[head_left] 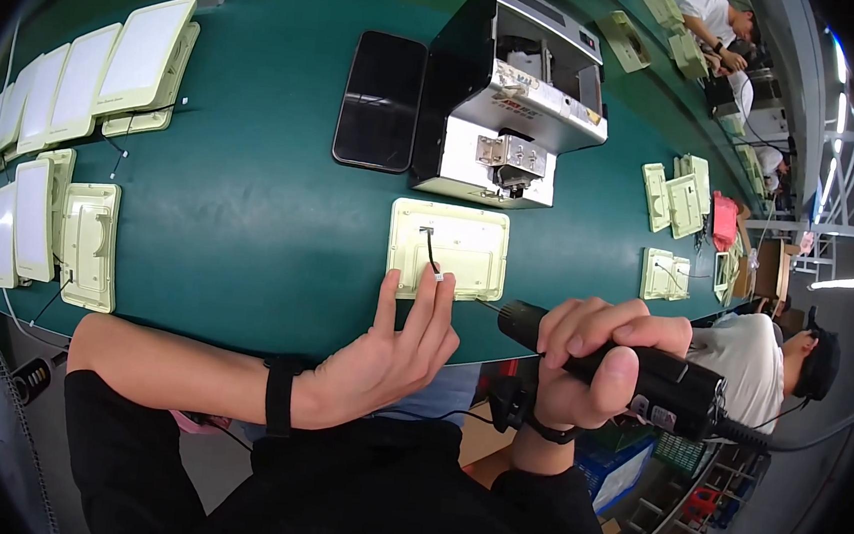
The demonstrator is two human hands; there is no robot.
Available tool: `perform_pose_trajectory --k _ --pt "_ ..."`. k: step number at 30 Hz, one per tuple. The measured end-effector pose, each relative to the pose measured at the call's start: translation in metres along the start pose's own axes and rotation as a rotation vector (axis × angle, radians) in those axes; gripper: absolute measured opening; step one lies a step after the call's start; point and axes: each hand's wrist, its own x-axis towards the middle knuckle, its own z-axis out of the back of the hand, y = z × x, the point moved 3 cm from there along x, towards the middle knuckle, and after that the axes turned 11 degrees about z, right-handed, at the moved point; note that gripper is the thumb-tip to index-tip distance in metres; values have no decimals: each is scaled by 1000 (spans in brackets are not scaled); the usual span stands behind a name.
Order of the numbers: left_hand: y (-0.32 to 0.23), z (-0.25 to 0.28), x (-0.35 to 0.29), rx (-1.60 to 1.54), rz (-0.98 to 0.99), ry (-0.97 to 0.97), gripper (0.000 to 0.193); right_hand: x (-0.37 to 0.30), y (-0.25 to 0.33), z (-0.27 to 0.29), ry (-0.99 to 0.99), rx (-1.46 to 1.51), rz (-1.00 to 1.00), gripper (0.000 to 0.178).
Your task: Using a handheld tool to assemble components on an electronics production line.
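Green covers the broad tabletop (241, 212), along whose left side rows of white-faced panels (76, 79) are stacked, leaning on one another. At the far side, right of centre, a black and silver machine (535, 100) is set at a slant, its metal front block turned toward the person. By the right hand (609, 372) a black electric screwdriver (674, 379) is firmly grasped, fingers and thumb wrapped around its body; its long axis is laid crosswise and its nose is pointed left and slightly away, with the cord led off to the right. Just in front of the machine, near the table's close edge, a pale green panel (469, 245) is laid flat, its long axis run from left to right. Across its near edge the left hand (369, 363) is rested, fingers extended away from the body and not clenched. Left of the machine a black phone (380, 103) is placed lengthwise, near to far. From the panel a short black cable (432, 247) is led toward the person, ending in a white plug (437, 277) at the left fingertips; whether it is pinched cannot be told. By the panel's near right corner the thin screwdriver bit (489, 305) is held; contact cannot be made out.
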Motion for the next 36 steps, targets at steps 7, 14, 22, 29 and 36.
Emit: perform_pose_trajectory --k 7,14,22,29,36 --pt "-2 -6 2 16 -1 -11 28 -5 -7 2 -42 -18 -12 25" --pt "1 1 -11 -20 26 34 32 5 -1 -6 33 104 -25 23" --pt "62 59 -5 -7 59 285 54 104 12 -55 -102 77 233 18" --pt "95 67 -19 -47 -29 540 58 85 12 -67 -109 94 56 19" --pt "90 41 -28 -20 16 457 52 12 21 -79 80 178 -22 22"
